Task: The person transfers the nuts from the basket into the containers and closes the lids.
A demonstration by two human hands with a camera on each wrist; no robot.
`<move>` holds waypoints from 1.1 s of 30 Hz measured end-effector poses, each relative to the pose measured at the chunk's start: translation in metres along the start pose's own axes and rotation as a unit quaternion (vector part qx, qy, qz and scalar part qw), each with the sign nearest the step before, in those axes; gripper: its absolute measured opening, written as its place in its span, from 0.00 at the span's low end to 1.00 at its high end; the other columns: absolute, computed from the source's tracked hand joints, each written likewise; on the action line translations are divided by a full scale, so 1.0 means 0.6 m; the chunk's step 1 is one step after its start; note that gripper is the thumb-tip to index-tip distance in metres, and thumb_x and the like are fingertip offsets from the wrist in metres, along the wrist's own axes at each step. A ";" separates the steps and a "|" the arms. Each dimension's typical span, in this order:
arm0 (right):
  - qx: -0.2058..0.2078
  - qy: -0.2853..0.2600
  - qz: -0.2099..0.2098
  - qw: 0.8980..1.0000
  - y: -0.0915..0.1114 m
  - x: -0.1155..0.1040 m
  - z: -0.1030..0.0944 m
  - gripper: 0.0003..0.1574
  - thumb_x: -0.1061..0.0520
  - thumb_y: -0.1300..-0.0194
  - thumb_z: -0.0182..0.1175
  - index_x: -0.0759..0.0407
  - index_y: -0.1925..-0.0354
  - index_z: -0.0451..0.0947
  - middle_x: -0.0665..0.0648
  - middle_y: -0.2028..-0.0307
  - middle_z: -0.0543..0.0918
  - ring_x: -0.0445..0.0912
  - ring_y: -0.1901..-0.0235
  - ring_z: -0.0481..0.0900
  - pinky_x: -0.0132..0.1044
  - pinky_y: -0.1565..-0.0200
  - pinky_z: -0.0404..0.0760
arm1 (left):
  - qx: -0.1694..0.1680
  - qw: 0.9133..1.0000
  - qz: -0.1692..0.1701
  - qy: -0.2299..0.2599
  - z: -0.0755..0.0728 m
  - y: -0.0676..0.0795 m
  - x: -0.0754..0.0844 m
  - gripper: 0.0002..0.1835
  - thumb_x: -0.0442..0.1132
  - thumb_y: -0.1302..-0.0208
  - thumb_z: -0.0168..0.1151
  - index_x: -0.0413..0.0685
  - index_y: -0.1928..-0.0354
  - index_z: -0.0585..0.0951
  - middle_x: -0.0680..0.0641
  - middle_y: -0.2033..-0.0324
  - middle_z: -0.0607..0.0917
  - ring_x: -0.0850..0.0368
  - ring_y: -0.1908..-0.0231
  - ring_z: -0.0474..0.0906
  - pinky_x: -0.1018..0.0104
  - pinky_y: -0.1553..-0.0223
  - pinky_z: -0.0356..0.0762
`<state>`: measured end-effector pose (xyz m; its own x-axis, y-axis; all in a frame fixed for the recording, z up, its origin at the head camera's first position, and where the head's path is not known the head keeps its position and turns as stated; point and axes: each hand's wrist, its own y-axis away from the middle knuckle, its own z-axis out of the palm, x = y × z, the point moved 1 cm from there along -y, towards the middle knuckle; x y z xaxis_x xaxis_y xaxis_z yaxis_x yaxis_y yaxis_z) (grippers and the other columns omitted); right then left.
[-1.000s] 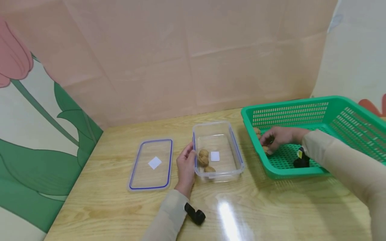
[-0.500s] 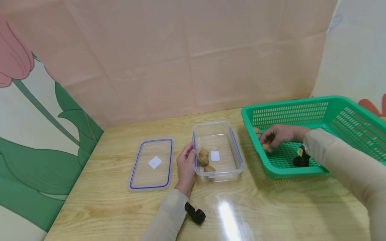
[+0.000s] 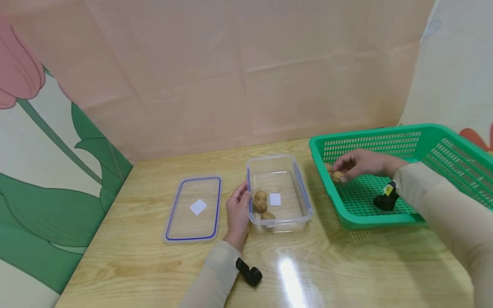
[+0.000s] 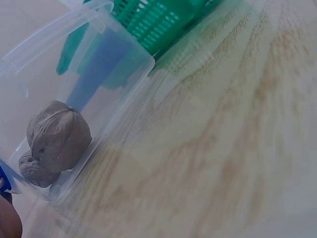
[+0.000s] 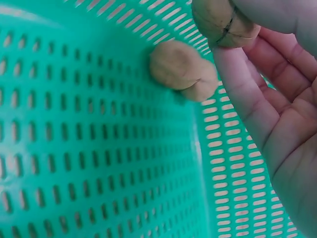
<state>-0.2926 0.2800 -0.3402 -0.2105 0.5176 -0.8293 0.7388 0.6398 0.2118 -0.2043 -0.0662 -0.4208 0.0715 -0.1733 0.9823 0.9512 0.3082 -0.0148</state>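
Observation:
In the head view my left hand [image 3: 237,211] rests against the left wall of a clear plastic food container [image 3: 289,182], its fingers along the outside. Several walnuts [image 3: 260,202] lie at the container's left side; the left wrist view shows walnuts [image 4: 59,139] through its wall. My right hand [image 3: 363,164] reaches into a green plastic basket [image 3: 348,220]. Between thumb and fingers it pinches a walnut [image 5: 225,22], which sits above the basket's floor in the right wrist view. Two other walnuts [image 5: 181,67] lie together in the basket corner.
A clear lid [image 3: 198,188] with a blue seal lies flat on the wooden table [image 3: 135,256], left of the container. The container and basket stand side by side with a narrow gap. Behind the table rises a pinkish covering [image 3: 192,77].
My right hand has shifted toward the back of the basket and a little up, now with a walnut in its pinch. The left hand and container have stayed put.

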 end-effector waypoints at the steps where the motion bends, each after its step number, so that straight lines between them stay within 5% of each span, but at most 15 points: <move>1: 0.003 -0.006 -0.004 1.000 0.001 -0.003 -0.002 0.24 0.63 0.47 0.65 0.73 0.53 0.73 0.51 0.62 0.82 0.43 0.63 0.79 0.38 0.60 0.81 | 0.000 1.000 0.000 -0.002 0.000 0.000 0.001 0.18 0.31 0.39 0.53 0.43 0.46 0.78 0.39 0.49 0.80 0.59 0.60 0.73 0.74 0.59 0.74; 8: 0.022 -0.023 -0.031 0.999 0.002 -0.021 -0.008 0.20 0.63 0.43 0.61 0.66 0.51 0.74 0.49 0.60 0.82 0.43 0.60 0.79 0.40 0.57 0.80 | 0.006 1.000 -0.004 -0.014 -0.003 0.000 0.001 0.18 0.32 0.39 0.54 0.46 0.47 0.79 0.40 0.50 0.80 0.61 0.61 0.74 0.73 0.58 0.74; 16: 0.050 -0.066 -0.126 0.989 -0.011 -0.057 -0.003 0.18 0.69 0.41 0.57 0.61 0.51 0.77 0.47 0.61 0.84 0.41 0.60 0.80 0.33 0.59 0.79 | 0.004 1.000 0.001 -0.012 -0.002 0.000 0.000 0.18 0.32 0.40 0.53 0.46 0.47 0.79 0.41 0.50 0.80 0.59 0.60 0.74 0.72 0.57 0.75; 33: 0.075 -0.101 -0.129 0.984 -0.065 -0.136 0.025 0.17 0.66 0.42 0.60 0.54 0.53 0.79 0.47 0.62 0.83 0.40 0.62 0.79 0.31 0.58 0.78 | 0.009 1.000 0.000 -0.005 0.001 -0.002 -0.001 0.17 0.32 0.39 0.54 0.45 0.47 0.79 0.41 0.49 0.80 0.59 0.57 0.75 0.70 0.53 0.74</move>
<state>-0.2948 0.2043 -0.2882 -0.2820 0.2160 -0.9348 0.7668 0.6363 -0.0843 -0.2058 -0.0661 -0.4215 0.0680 -0.1634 0.9842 0.9456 0.3251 -0.0114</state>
